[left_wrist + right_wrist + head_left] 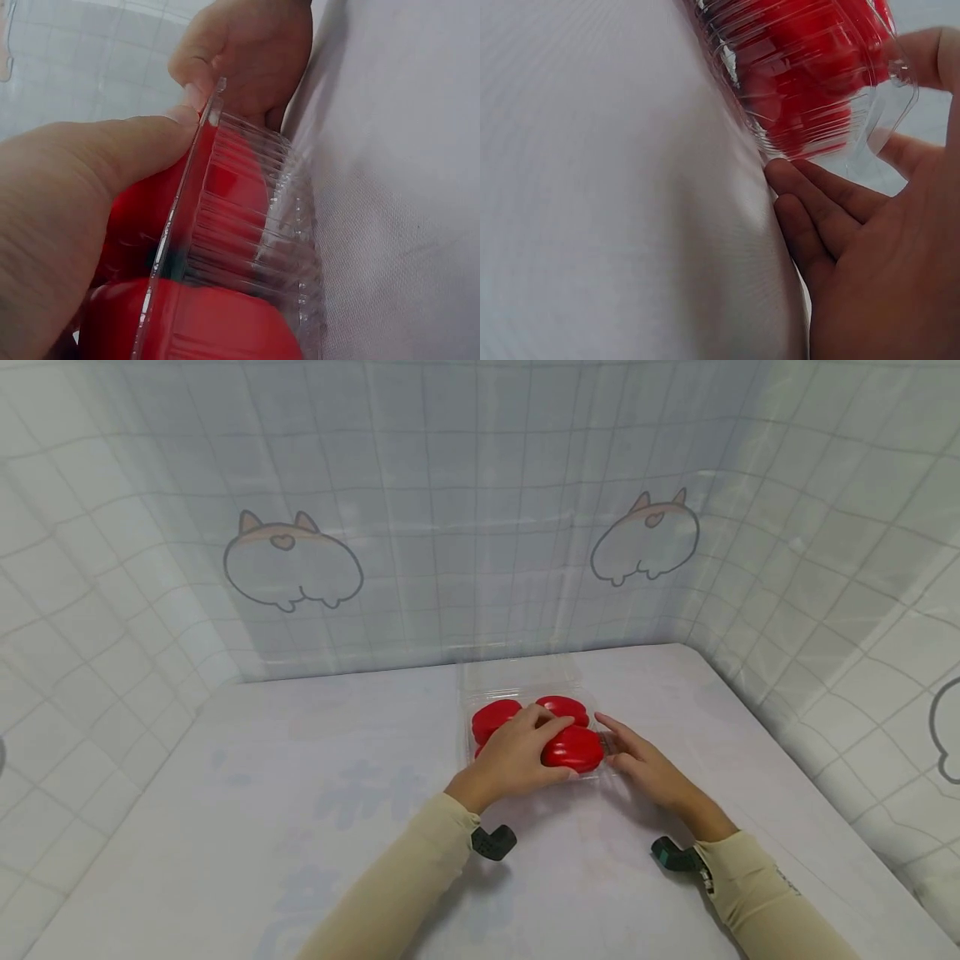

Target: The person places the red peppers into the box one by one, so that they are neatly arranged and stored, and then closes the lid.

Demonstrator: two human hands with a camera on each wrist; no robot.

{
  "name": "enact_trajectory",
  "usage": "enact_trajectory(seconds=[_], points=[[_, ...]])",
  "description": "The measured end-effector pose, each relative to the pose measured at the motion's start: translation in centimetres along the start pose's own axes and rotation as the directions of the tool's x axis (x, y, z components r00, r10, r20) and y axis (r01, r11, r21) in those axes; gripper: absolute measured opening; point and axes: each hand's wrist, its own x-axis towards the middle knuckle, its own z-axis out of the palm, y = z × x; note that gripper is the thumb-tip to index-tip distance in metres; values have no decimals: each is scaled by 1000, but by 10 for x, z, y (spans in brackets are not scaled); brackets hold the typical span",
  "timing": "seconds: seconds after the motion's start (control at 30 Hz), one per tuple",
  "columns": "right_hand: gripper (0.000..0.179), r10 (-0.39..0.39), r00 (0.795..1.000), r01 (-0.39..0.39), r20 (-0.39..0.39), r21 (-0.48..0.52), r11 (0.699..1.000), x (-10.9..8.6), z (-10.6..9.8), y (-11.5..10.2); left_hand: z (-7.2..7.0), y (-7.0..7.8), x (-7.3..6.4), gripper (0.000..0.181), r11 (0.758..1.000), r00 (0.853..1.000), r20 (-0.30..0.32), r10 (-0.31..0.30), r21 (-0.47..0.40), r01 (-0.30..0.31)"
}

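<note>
A clear plastic clamshell box [471,697] holds several glossy red rounded pieces that look like peppers or tomatoes. My left hand [517,752] reaches over the box from the left and grips the near right red piece [576,749], fingers bent over its far side and thumb along the front rim. At the box's right side is my right hand [652,777], its thumb and forefinger held apart by the rim. In the right wrist view, the other fingertips [784,176] rest low beside the ribbed wall. My left palm hides part of the red pieces on the left.
The box's clear lid [517,672] lies folded back toward the rear curtain. A pale cloth [262,793] with faint blue marks covers the table. White grid-patterned curtains [480,527] with cartoon drawings enclose the back and both sides.
</note>
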Motion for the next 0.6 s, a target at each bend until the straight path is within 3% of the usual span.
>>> enact_trajectory(seconds=[0.2, 0.6], points=[[74, -50, 998, 49, 34, 15, 999, -2, -1, 3, 1, -4, -2, 77, 999, 999, 7, 36, 0, -36], [74, -82, 995, 80, 58, 42, 996, -2, -4, 5, 0, -1, 0, 66, 1000, 1000, 4, 4, -20, -4]])
